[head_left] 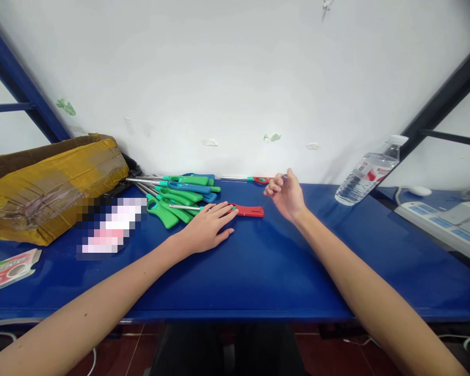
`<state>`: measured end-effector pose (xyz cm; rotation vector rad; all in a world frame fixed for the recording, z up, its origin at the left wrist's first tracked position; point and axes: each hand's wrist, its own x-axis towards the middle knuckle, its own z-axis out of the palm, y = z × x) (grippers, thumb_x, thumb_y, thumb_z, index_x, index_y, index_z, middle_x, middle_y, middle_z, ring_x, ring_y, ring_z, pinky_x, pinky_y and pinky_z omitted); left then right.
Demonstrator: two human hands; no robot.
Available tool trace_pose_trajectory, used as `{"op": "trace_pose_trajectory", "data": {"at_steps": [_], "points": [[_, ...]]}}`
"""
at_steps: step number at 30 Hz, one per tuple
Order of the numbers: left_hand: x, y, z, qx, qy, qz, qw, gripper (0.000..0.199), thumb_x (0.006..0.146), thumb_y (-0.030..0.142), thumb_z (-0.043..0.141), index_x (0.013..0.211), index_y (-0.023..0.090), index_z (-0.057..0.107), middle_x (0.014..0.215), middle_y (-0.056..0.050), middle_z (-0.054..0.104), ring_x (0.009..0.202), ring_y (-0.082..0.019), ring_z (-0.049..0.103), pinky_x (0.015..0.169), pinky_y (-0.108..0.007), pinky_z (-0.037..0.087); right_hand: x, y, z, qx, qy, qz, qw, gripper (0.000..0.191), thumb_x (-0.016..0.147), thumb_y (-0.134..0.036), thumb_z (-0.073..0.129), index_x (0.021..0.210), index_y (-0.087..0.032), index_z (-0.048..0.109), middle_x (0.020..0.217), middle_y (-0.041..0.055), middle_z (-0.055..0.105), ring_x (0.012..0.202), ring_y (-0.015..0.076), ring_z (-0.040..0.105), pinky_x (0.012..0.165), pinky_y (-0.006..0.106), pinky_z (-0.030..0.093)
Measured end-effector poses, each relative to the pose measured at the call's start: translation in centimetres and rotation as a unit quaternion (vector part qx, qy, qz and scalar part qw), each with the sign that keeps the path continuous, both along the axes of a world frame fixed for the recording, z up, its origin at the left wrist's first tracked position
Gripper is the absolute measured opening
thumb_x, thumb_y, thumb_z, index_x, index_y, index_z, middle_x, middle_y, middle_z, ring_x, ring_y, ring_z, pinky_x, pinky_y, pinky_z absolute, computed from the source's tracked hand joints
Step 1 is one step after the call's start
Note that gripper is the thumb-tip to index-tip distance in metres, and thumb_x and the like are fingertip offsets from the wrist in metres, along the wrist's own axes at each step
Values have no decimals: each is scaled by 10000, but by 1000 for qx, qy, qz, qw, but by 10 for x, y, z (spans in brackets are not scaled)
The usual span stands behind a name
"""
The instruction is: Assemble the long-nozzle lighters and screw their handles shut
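Note:
My left hand (209, 227) lies flat on the blue table, fingers pressing on a red long-nosed lighter (247, 210) whose metal tube points left. My right hand (285, 194) hovers just right of the lighter's end, fingers pinched on a thin wire-like tool (267, 200) that reaches down to the red handle. Just behind and left lies a pile of green and blue lighters (178, 194) with metal tubes. Another red-and-green lighter (250, 179) rests by the wall.
A taped cardboard box (50, 185) sits at the left, with a blurred packet (109, 224) and a pink card (10, 267) near it. A tilted water bottle (368, 176) stands right. A power strip (438, 222) lies far right. Blue table front edge (235, 313).

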<state>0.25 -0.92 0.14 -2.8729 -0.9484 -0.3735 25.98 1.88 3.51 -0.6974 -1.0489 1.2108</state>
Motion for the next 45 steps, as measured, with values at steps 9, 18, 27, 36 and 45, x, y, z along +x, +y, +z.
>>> {"op": "trace_pose_trajectory", "data": {"at_steps": [9, 18, 27, 36, 45], "points": [[0, 0, 0, -1, -7, -4, 1000, 497, 1026, 397, 385, 1481, 202, 426, 1526, -115, 442, 1447, -284, 348, 1147, -481, 308, -8, -6, 2, -7, -17, -33, 999, 429, 707, -637, 753, 755, -246, 582, 745, -17, 582, 726, 156, 599, 677, 294, 483], [1, -1, 1, 3, 13, 1, 1000, 505, 1023, 388, 406, 1479, 171, 427, 1535, -118, 427, 1448, -287, 343, 1144, -490, 316, -19, -13, 7, 4, -28, 9, 1000, 575, 797, -784, 490, 614, -240, 516, 551, -31, 342, 571, 164, 502, 681, 345, 468], [0, 0, 2, 6, 10, -4, 1000, 502, 1024, 391, 394, 1479, 179, 426, 1530, -126, 433, 1439, -294, 359, 1134, -491, 324, -18, -11, 5, 2, -21, 14, 1000, 402, 803, -633, 669, 748, -245, 579, 614, -38, 469, 618, 148, 555, 682, 309, 469], [2, -2, 3, 14, 28, -6, 999, 512, 1027, 371, 410, 1487, 146, 407, 1542, -132, 413, 1447, -295, 346, 1144, -488, 316, -18, -10, 5, 0, -31, -43, 999, 572, 786, -779, 540, 623, -233, 503, 549, -37, 367, 590, 151, 511, 658, 299, 464], [1, -2, 2, 17, 26, -5, 1000, 504, 1030, 372, 398, 1491, 166, 401, 1539, -126, 419, 1450, -288, 343, 1142, -481, 317, -12, -10, 6, -15, -23, 1, 1000, 470, 850, -632, 579, 619, -223, 553, 513, -47, 326, 549, 138, 449, 630, 275, 455]]}}
